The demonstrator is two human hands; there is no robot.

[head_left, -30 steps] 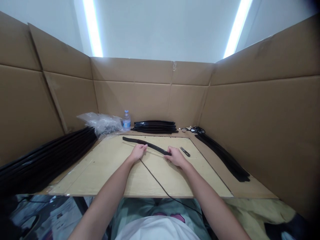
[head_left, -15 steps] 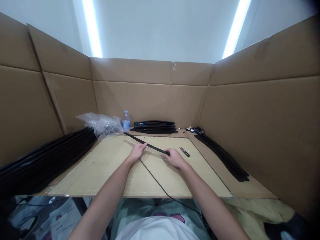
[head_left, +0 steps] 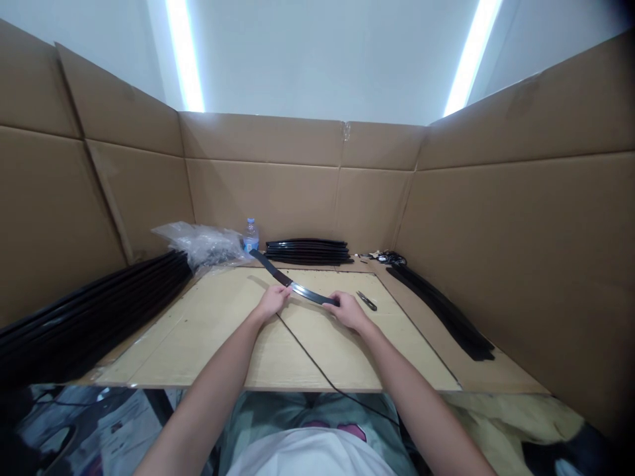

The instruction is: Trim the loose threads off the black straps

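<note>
A long, slightly curved black strip [head_left: 308,293] slants above the pale board [head_left: 223,344], its far end up at the left and its near end at the right. My left hand [head_left: 274,301] pinches its lower edge around the middle. Its right end is gripped by my right hand [head_left: 347,309]. Light glints off the glossy face between the two hands, while the far part looks matte. A thin black cord [head_left: 312,362] runs from under my left hand across the board and over the front edge. Right of my right hand lie small thread snips [head_left: 367,301].
Black strips are piled at the left [head_left: 99,311], stacked at the back [head_left: 307,251] and laid along the right [head_left: 441,311]. A clear plastic bag [head_left: 203,246] and a water bottle [head_left: 251,237] stand back left. Dark small parts [head_left: 389,257] lie back right. Cardboard walls [head_left: 268,192] surround three sides.
The black strip has been rolled in my hands, from nearly edge-on to showing its broad, shiny face. Its far end has risen a little. Both hands stay in about the same place.
</note>
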